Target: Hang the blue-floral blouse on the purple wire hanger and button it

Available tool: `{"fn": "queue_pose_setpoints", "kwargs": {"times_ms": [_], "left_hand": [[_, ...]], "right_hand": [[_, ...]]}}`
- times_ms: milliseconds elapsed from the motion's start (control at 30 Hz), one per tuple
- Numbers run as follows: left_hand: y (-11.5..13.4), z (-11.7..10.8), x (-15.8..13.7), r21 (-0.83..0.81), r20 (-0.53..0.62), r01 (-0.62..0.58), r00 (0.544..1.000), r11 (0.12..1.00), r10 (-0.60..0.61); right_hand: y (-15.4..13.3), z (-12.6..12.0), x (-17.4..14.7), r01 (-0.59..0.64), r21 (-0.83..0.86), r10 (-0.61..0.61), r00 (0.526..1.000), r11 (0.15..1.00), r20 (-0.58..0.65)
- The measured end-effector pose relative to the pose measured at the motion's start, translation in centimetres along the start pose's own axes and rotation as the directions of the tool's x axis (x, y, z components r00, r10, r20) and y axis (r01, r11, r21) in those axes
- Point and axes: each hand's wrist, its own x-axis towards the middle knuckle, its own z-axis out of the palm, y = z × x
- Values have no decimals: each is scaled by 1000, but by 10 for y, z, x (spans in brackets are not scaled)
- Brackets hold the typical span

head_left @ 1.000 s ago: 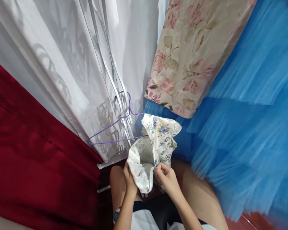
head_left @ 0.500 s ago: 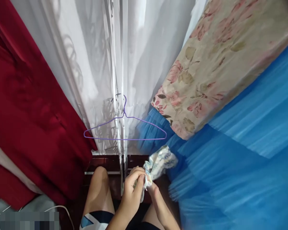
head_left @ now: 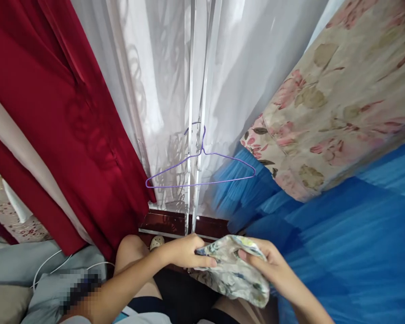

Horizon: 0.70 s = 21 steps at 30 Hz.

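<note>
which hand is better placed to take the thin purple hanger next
Probably the left hand: it's below the thin purple hanger, near its middle; the right hand lies past one end. Both grip pale, blue-patterned cloth.

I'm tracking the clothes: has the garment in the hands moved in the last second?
Yes: the garment has come off the purple hanger and moved below it in view.
</note>
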Motion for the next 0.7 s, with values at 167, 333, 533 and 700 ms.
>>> {"fn": "queue_pose_setpoints", "kwargs": {"times_ms": [167, 333, 533, 700], "left_hand": [[-15, -90, -24, 511, -7, -178, 978, 841, 211], [-4, -164, -52, 787, -39, -53, 990, 615, 136], [17, -211, -42, 890, -224, 114, 953, 442, 205], [17, -232, 1, 897, -277, 167, 934, 408, 228]], "right_hand": [[-14, -14, 16, 118, -329, -159, 982, 937, -100], [-33, 0, 57, 260, -562, -325, 946, 785, -16], [-44, 4, 122, 226, -785, -485, 868, 576, -107], [-37, 1, 156, 49, -879, -444, 876, 473, -190]]}}
